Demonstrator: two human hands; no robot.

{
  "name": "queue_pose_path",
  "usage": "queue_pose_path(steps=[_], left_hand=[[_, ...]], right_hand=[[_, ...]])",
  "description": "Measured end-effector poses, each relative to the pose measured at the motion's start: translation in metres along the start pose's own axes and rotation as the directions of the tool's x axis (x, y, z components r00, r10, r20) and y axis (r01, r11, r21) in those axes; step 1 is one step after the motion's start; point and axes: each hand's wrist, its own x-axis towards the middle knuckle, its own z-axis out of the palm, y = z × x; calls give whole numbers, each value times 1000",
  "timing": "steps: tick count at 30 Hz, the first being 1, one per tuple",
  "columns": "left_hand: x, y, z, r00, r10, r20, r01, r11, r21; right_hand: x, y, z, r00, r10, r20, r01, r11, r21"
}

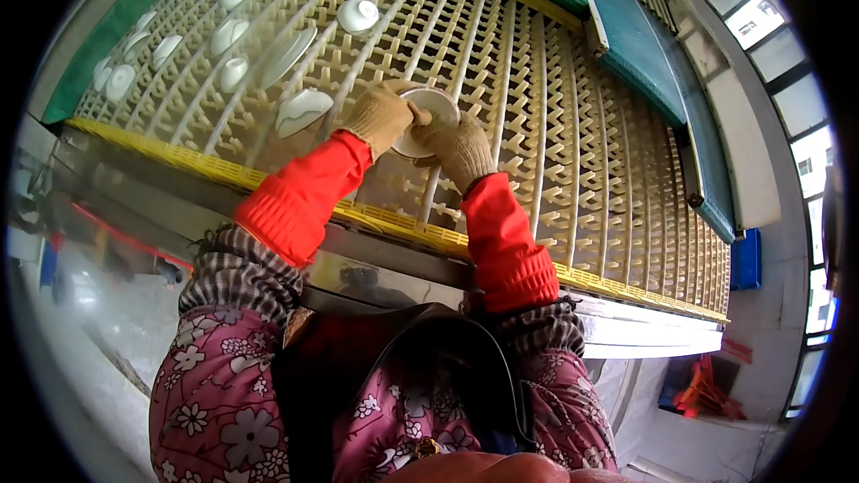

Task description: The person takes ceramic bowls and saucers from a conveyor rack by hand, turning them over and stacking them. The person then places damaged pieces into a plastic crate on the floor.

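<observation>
Both my hands, in tan knitted gloves, grip a round white bowl (436,100) over the pegged conveyor rack (501,116). My left hand (380,114) closes on its left side, with the thumb over the inside. On the right side, my right hand (464,150) wraps its fingers over the rim and into the bowl. The gloves hide part of the bowl. Just left of my left hand, a white dish with a wavy edge (302,113) leans on the pegs. Beyond it stands a larger plate (289,55), tilted on edge.
Several white bowls and cups sit on the rack's far left, including an overturned bowl (358,15). A yellow edge strip (394,219) runs along the near side. At right are a green belt (635,45) and a blue bin (745,259).
</observation>
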Motion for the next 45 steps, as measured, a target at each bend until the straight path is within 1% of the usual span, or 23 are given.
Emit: queue_pose_path(steps=[2, 3, 5, 6, 7, 9, 11, 15, 16, 18, 19, 20, 21, 24, 28, 32, 35, 38, 39, 40, 42, 43, 45], left_hand=[[8, -15, 8, 999, 34, -14, -34, 999, -36], [4, -8, 10, 993, 69, -93, -63, 996, 65], [2, 2, 12, 992, 19, -126, -10, 997, 73], [0, 4, 13, 990, -7, -141, 18, 997, 76], [3, -4, 17, 982, 74, -171, -46, 986, 161], [6, -12, 24, 984, 30, -177, 13, 972, 235], [9, -14, 27, 981, 40, -190, 26, 942, 335], [5, -10, 38, 967, 40, -253, 79, 894, 441], [5, -9, 39, 964, 58, -259, 73, 881, 468], [6, -6, 37, 976, 12, -218, 90, 886, 454], [10, -5, 35, 984, -46, -169, 113, 904, 412], [13, -4, 33, 988, -102, -118, 139, 918, 371], [15, 0, 29, 987, -125, -106, 154, 925, 346], [16, 7, 21, 982, -164, -97, 186, 934, 304], [17, 7, 24, 983, -50, -177, 96, 960, 264], [5, 8, 42, 965, 94, -246, -44, 978, 202], [2, 7, 51, 966, 77, -246, -27, 979, 202], [5, 2, 64, 975, 9, -224, 27, 987, 161], [14, -14, 35, 980, -10, -198, 35, 992, 122], [17, -19, 19, 985, -29, -172, 45, 995, 89], [17, -20, 9, 987, -87, -138, 98, 992, 74], [17, -17, 6, 986, -115, -121, 124, 990, 68], [15, -14, 0, 984, -119, -135, 127, 990, 53]], right_hand=[[2, 0, 2, 997, 54, -47, -54, 998, 12], [1, 1, 3, 995, 71, -75, -72, 997, -6], [13, 24, 6, 996, -66, -65, 62, 996, -59], [11, 23, 7, 996, -55, -70, 52, 997, -49], [4, 12, 7, 996, -44, -75, 41, 998, -39], [-10, -14, 5, 986, 132, -98, -128, 990, 52], [1, 8, 4, 992, -54, -111, 21, 962, -273], [6, 12, -1, 986, -159, -56, 104, 834, -541], [5, 11, -3, 977, -213, -34, 146, 772, -619], [-2, 8, -7, 901, -422, 98, 307, 463, -831], [-3, 4, -11, 958, -286, 4, 235, 778, -583], [-4, 0, -17, 992, -121, -29, 111, 964, -243], [-6, -1, -22, 999, 48, 8, -49, 990, 130], [-11, 10, -38, 969, -84, 233, -67, 817, 573], [-9, 12, -37, 976, -43, 211, -84, 829, 553], [6, 36, -21, 998, -51, 22, 34, 874, 484], [-2, 23, -23, 999, -13, -52, 37, 881, 472], [-13, 14, -19, 975, 19, -223, 95, 866, 491], [7, 22, -3, 945, -243, -219, 263, 962, 68], [21, 19, 12, 849, -489, -199, 400, 842, -361], [23, 21, 16, 781, -623, -34, 376, 513, -772], [25, 15, 19, 882, -470, -33, 278, 575, -769], [20, 9, 23, 843, -536, -43, 343, 598, -725]])
